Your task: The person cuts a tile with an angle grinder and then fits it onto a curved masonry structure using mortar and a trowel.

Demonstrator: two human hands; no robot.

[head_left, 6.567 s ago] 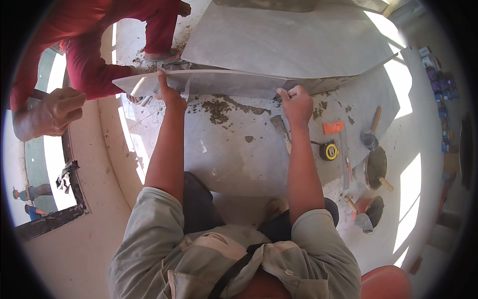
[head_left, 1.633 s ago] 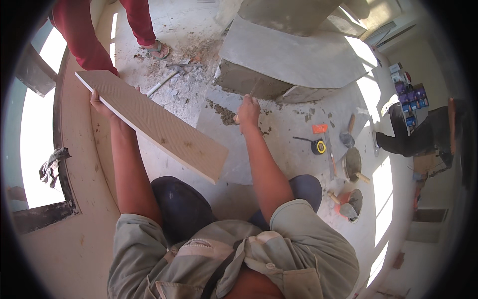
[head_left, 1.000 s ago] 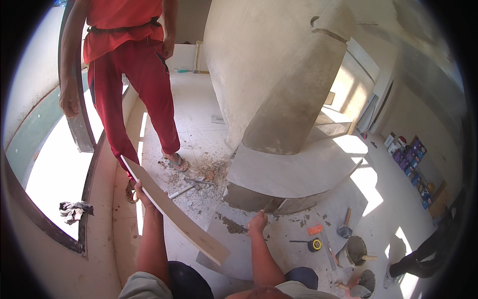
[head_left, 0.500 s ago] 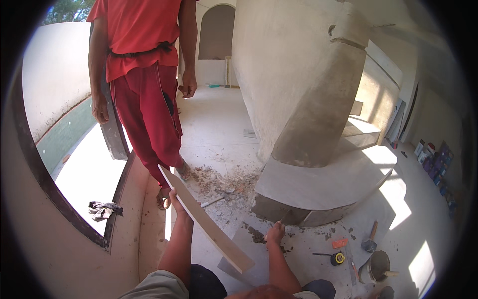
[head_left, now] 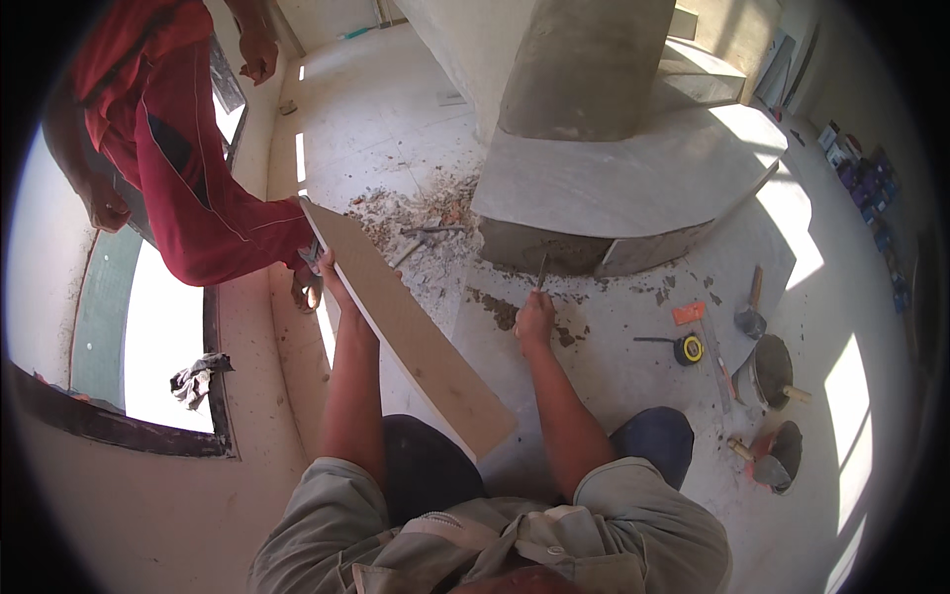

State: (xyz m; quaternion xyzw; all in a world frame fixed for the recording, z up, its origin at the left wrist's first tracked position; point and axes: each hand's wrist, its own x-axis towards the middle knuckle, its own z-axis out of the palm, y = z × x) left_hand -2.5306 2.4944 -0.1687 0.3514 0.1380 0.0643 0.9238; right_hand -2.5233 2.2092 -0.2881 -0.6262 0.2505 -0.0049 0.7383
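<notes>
My left hand (head_left: 332, 272) is wrapped around the far edge of a long beige tile strip (head_left: 406, 342), which slants from about ten o'clock down to the knees, clear of the floor. My right hand (head_left: 534, 319) is closed on a thin metal tool (head_left: 541, 269) whose tip points at the base of the curved grey step (head_left: 614, 178), at twelve o'clock from the hand. To do this well, I'd keep the strip level and away from the person in red (head_left: 188, 198) at ten o'clock, and work the tool along the joint where brown mortar crumbs (head_left: 500, 309) lie. A yellow tape measure (head_left: 690, 347) sits at three o'clock.
</notes>
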